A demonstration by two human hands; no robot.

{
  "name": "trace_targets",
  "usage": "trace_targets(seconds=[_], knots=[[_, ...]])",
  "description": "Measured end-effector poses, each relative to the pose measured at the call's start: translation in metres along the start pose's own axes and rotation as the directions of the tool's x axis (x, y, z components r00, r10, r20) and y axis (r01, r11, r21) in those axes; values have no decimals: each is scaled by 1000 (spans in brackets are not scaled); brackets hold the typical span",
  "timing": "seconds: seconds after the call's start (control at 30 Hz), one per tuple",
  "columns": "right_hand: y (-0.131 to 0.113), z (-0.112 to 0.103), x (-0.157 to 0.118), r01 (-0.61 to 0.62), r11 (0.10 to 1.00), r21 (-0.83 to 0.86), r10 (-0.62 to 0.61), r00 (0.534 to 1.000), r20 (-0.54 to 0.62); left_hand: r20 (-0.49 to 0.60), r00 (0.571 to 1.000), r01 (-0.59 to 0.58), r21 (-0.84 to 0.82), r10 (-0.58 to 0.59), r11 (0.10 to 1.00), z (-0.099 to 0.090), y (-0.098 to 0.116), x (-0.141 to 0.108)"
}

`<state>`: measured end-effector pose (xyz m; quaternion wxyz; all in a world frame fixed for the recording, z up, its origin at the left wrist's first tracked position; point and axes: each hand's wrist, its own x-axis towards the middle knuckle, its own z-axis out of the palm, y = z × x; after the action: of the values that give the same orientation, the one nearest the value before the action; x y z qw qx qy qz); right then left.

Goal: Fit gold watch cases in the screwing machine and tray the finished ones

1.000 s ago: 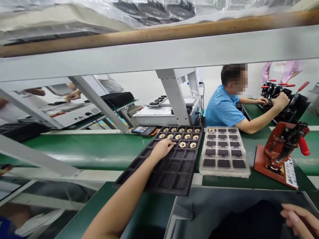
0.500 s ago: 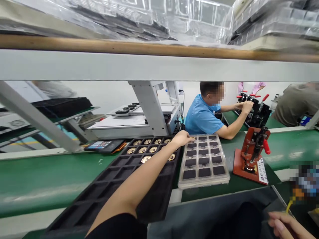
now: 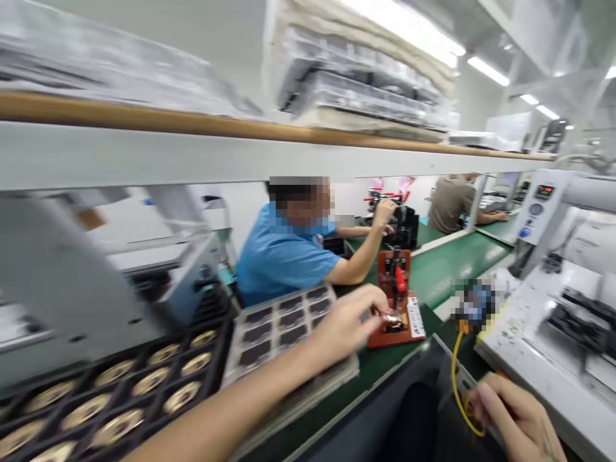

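Left hand (image 3: 353, 321), the nearer, pinches a shiny part (image 3: 393, 320) low at the red clamp (image 3: 399, 286), just rightward — right hand (image 3: 514, 410) sits apart beside a yellow cable (image 3: 455, 369), its grip unclear.

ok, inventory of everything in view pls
Black tray: one, black, lower left
Gold rings: ten or more, gold, in black tray
Clear tray: at least one, clear, beside black tray
Red fixture: one, red, centre
Black clamps: several, black, beyond red fixture
Green belt: one, green, centre right
Yellow cable: one, yellow, lower right
White machine: one, white, right
Shelf: one, white, overhead
Plastic packs: several, clear, on shelf
Ceiling lights: several, white, upper right
Co-workers: at least two, blue and brown clothing, mid-picture
Left grip: one, bare, at red fixture
Right grip: one, bare, lower right
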<state>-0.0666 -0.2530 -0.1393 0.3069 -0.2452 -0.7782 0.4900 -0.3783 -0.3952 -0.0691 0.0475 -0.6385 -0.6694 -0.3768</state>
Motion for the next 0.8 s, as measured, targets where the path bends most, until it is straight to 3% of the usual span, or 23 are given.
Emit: trace_targets(seconds=[0.07,0.13,0.2,0.47,0.6,0.7,0.8], knots=[[-22,-9,7,46,997,60,-45,999,-13,7,944,-326,-143,330,935,38,40,19],[-34,-19,11,75,991,114,-69,996,-52,-14,844,-528,-192,535,827,68,70,35],[-37,-32,9,89,989,115,-79,993,-93,-32,777,-622,-196,629,758,91,91,50],[-21,-93,-26,-41,998,47,52,964,-262,-94,602,-777,-296,793,555,160,143,94],[-11,-130,-49,-106,994,6,99,906,-412,1,603,-708,-459,798,536,196,170,113],[-1,-164,-75,-166,984,-65,104,832,-545,178,643,-553,-565,745,612,219,195,144],[6,-196,-101,-199,973,-117,73,747,-660,347,677,-442,-513,649,735,249,229,193]])
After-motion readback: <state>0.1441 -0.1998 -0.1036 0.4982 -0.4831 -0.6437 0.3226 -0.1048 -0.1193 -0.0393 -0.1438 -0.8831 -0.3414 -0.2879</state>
